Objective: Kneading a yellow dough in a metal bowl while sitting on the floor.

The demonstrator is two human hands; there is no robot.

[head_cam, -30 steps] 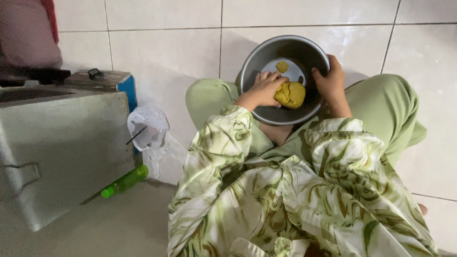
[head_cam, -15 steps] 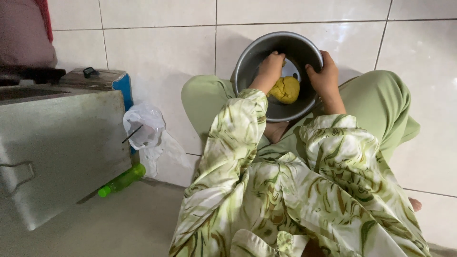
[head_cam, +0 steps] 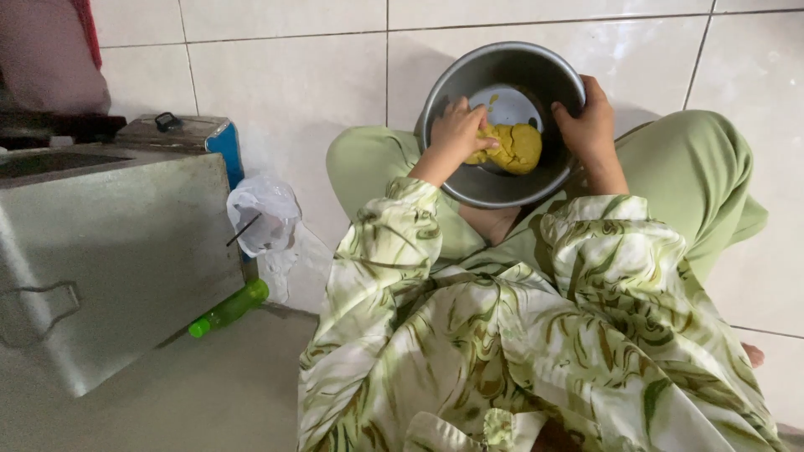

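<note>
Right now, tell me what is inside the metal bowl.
The metal bowl holds a yellow dough lump, with the left hand pressing on it. The right hand grips the rim. Dough under the fingers is hidden.

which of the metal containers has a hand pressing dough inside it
The round metal bowl in the person's lap: the left hand presses yellow dough in it, the right hand grips its rim. The big steel box sits untouched.

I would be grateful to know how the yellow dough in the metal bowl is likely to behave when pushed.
The yellow dough looks soft: it lies as an uneven lump under the left hand, so it would probably dent rather than slide. Smears on the metal bowl suggest it is a little sticky. The right hand grips the rim, perhaps against tipping.
</note>
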